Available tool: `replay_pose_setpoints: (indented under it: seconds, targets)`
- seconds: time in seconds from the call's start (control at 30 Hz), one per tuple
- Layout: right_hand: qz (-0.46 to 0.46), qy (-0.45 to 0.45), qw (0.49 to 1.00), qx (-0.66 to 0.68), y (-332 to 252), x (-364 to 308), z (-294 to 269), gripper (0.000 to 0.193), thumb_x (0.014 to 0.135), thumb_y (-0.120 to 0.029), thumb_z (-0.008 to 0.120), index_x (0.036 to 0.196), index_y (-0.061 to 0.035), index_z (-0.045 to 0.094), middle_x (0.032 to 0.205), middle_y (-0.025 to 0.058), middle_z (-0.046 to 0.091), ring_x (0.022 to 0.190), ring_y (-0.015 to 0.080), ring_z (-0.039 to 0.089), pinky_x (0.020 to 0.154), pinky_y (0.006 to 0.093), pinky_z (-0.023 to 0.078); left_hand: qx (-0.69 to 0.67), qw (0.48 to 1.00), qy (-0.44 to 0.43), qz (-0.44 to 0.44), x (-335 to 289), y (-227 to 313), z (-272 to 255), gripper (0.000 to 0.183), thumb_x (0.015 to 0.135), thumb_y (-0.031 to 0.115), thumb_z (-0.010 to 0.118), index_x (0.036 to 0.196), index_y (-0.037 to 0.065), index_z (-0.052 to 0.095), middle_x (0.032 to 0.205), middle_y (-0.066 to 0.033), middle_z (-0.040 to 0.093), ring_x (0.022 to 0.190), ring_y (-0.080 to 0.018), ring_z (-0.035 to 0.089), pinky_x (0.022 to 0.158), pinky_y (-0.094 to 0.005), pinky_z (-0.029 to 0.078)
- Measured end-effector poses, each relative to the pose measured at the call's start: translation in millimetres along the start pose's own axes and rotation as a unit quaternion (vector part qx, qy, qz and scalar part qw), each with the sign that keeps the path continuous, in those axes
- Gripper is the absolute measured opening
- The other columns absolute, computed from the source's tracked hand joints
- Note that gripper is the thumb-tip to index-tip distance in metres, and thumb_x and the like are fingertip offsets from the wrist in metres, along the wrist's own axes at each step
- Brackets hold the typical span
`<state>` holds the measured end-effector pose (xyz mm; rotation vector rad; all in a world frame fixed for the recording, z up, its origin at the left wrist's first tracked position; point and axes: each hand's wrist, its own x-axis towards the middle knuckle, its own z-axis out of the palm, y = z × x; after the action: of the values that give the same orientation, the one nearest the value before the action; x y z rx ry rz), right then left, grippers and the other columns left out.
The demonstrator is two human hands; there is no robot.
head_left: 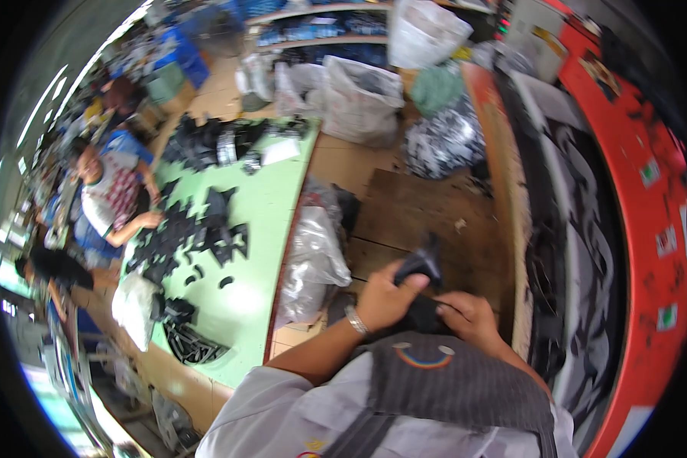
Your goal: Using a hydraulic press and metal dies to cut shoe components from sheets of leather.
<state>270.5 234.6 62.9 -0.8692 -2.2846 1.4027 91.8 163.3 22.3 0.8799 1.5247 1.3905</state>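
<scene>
My left hand (385,296), with a bracelet on its wrist, is closed around a black, flexible-looking cut piece (422,263). The thumb lies over the piece, and its upper end sticks up past my fingers, smeared by motion. Close beside it on the right, my right hand (469,314) has its thumb and fingers pinched at the edge of dark material (422,311) below the left hand. Whether this is part of the same piece I cannot tell. Both hands are in front of my grey striped apron (450,382).
On the left, a pale green table (252,320) bears many black cut pieces (183,229); a person (111,191) reaches over its far side. Filled plastic bags (362,95) stand ahead. A brown board (412,206) lies beyond my hands. To the right is a red machine frame (626,214).
</scene>
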Motion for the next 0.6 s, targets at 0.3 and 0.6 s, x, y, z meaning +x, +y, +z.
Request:
replay_pose_setpoints:
  seconds: [0.3, 0.6]
  targets:
    - [-0.092, 0.135, 0.987, -0.001, -7.8, 15.8, -6.1, 0.009, 0.087, -0.011, 0.065, 0.089, -0.0023, 0.065, 0.075, 0.0124, 0.063, 0.068, 0.0271, 0.063, 0.061, 0.0332, 0.049, -0.284, 0.934, -0.083, -0.2, 19.2, 28.1, 3.1, 0.017, 0.091, 0.018, 0.065, 0.101, 0.004, 0.06, 0.076, -0.0015, 0.061, 0.064, -0.0103, 0.057, 0.059, -0.0253, 0.048]
    - [0.253, 0.029, 0.887, 0.386, 9.2, 23.4, -18.1, 0.068, 0.097, -0.059, 0.033, 0.091, 0.0031, 0.061, 0.067, 0.0064, 0.059, 0.056, 0.0142, 0.055, 0.051, 0.0274, 0.045, -0.373, 0.8, -0.303, -0.359, 16.3, 12.4, 11.5, 0.018, 0.099, 0.023, 0.047, 0.098, 0.006, 0.053, 0.063, 0.0075, 0.039, 0.05, -0.003, 0.037, 0.05, -0.0209, 0.037]
